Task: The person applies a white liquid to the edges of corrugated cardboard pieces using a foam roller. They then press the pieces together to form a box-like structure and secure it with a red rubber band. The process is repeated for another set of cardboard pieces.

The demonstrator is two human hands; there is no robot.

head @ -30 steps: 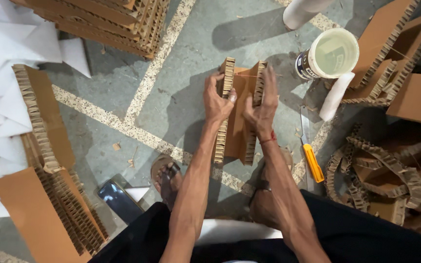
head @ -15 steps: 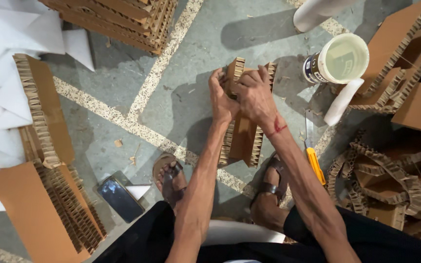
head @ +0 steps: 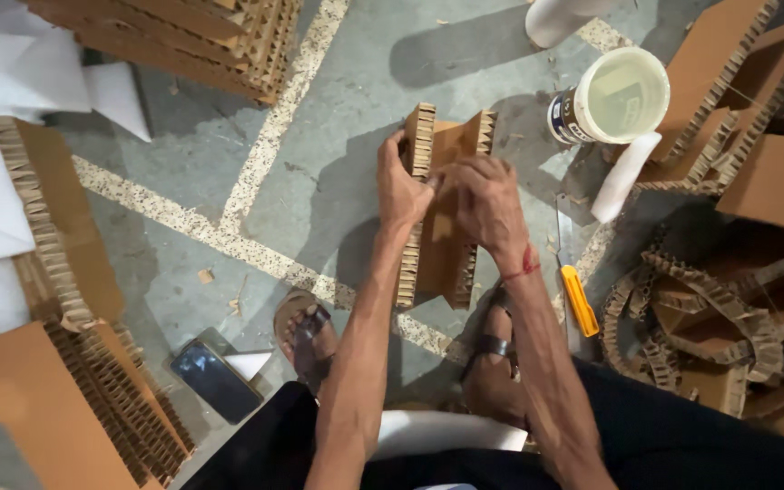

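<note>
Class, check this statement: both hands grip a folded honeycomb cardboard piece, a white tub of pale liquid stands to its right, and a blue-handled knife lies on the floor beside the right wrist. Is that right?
One detail is wrong: the knife has a yellow handle, not blue, as the head view shows. The left hand and right hand do grip the cardboard piece, and the white tub stands to its right.

A honeycomb cardboard piece (head: 442,209) stands on the floor (head: 338,118) between both hands, above two sandalled feet. Right of it lies a utility knife (head: 576,292); beyond that, a bucket (head: 612,96) and cardboard scraps (head: 700,308). A phone (head: 215,381) lies lower left, beside stacked cardboard panels (head: 74,399).
</note>
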